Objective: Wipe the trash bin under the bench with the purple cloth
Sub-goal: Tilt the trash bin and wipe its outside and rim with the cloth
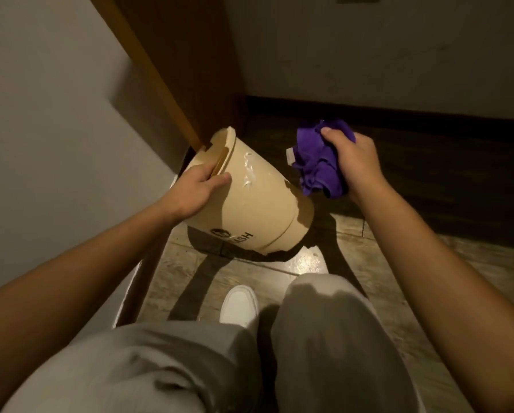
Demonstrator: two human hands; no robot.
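1. The pale grey bench (pixel 56 120) fills the left side, with its brown wooden panel (pixel 172 70) running down to the floor just behind the bin.
2. The glossy wood-patterned tile floor (pixel 398 281) spreads across the lower middle and right, meeting a dark skirting strip (pixel 398 114) at the foot of the light wall (pixel 383 49).
3. The person's light grey trousers (pixel 324 338) cover bent knees at the bottom of the view, with one white shoe (pixel 239 305) planted on the floor between them.
4. The beige plastic trash bin (pixel 258 201) is tipped over on its side, its open rim pointing up and left toward the wooden panel and its base end low on the right near the floor. Black lettering shows on its lower side, only partly legible.
5. The left hand (pixel 196 189) has its grip clamped on the bin's rim, fingers hooked inside and thumb pressed on the outer wall.
6. The right hand (pixel 354 162) has its grip closed around the bunched purple cloth (pixel 318 162), held in the air just to the right of the bin; whether the cloth touches the bin cannot be told.
7. A small white tag (pixel 290 155) sticks out from the cloth's left edge.
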